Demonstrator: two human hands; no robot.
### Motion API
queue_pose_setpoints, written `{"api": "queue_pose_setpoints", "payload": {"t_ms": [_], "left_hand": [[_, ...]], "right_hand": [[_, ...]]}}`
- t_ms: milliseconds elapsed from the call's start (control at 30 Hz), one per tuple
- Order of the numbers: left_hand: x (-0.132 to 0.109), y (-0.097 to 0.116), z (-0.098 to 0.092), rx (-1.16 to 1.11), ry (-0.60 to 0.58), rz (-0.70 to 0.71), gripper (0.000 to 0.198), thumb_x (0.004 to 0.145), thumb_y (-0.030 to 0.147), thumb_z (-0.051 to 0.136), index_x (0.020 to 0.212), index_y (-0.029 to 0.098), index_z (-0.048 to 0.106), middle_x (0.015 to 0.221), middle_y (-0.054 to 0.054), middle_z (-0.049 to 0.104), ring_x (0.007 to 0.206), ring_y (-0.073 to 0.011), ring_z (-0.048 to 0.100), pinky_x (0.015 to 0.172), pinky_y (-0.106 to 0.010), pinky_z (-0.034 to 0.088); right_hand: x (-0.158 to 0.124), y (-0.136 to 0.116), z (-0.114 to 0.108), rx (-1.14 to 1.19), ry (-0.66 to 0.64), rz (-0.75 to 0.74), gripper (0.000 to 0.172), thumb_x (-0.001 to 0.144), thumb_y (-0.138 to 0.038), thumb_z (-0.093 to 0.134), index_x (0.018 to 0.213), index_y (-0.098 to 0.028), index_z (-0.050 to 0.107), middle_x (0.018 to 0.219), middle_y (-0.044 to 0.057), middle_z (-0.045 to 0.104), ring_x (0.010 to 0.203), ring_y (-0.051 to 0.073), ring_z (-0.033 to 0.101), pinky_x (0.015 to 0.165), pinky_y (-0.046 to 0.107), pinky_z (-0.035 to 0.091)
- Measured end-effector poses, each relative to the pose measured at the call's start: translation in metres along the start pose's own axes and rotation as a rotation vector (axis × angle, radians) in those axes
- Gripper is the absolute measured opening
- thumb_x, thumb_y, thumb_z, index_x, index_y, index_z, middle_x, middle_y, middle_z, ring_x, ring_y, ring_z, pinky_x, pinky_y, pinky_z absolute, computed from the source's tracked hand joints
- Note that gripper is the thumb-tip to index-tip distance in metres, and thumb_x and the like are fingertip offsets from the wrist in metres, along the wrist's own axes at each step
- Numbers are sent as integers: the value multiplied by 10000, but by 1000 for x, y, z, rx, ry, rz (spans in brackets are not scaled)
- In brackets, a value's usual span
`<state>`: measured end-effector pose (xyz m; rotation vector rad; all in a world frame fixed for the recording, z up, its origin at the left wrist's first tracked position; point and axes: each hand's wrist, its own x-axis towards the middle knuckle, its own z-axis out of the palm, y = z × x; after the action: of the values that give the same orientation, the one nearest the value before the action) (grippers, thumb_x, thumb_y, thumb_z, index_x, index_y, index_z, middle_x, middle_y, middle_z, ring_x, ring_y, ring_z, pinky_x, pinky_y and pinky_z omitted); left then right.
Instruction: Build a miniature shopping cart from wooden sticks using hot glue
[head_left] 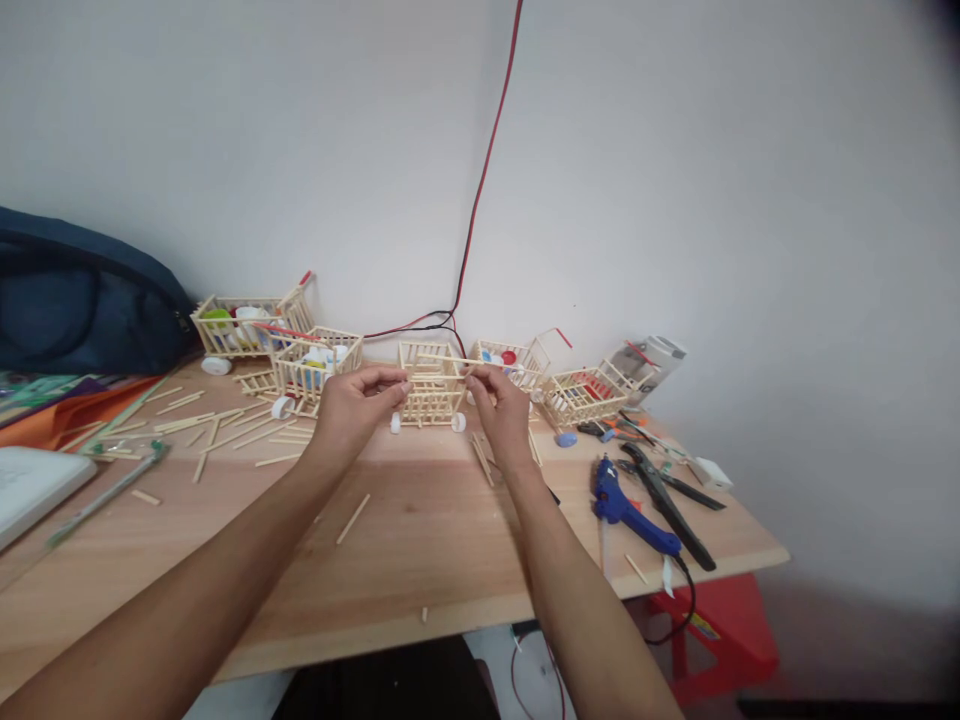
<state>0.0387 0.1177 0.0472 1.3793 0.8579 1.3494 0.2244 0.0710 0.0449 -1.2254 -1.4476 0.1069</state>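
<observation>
A small cart of thin wooden sticks stands on white wheels at the middle of the table, between my hands. My left hand is at its left side, thumb and fingers pinched together. On the other side my right hand is pinched in the same way. A thin wooden stick runs level from one set of fingertips to the other, across the cart's near upper edge. Another stick lies slantwise just above, reaching the right fingers. Whether it touches the cart I cannot tell.
Similar stick carts with coloured caps stand along the wall on both sides. Loose sticks are strewn at the left. A blue glue gun and black-handled pliers lie right. A dark blue bag is back left.
</observation>
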Motion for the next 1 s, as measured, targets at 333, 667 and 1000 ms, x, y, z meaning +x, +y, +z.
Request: {"api": "queue_pose_setpoints", "payload": {"t_ms": [333,667,1000], "left_hand": [[1,-5,-1,-34,-30,-7,256,622,277,763,829,129,745,752,-39,701,634,-120,606,620,-235,493],[2,-6,-4,-66,-25,-9,254,623,271,758,831,124,738,752,-34,698,632,-115,604,625,-236,496],[0,-3,-3,-75,-47,-17,261,629,268,751,832,105,730,720,-34,684,601,-107,589,605,-236,497]], "right_hand": [[-1,0,-2,-39,-15,23,190,860,-310,542,915,-204,690,946,45,718,891,191,634,811,309,458],[-4,0,-1,-56,-37,23,206,873,-359,535,900,-202,667,903,41,704,836,184,628,770,304,451],[-5,4,-1,-18,-31,17,213,877,-360,536,937,-205,669,966,50,709,878,189,634,799,317,463]]}}
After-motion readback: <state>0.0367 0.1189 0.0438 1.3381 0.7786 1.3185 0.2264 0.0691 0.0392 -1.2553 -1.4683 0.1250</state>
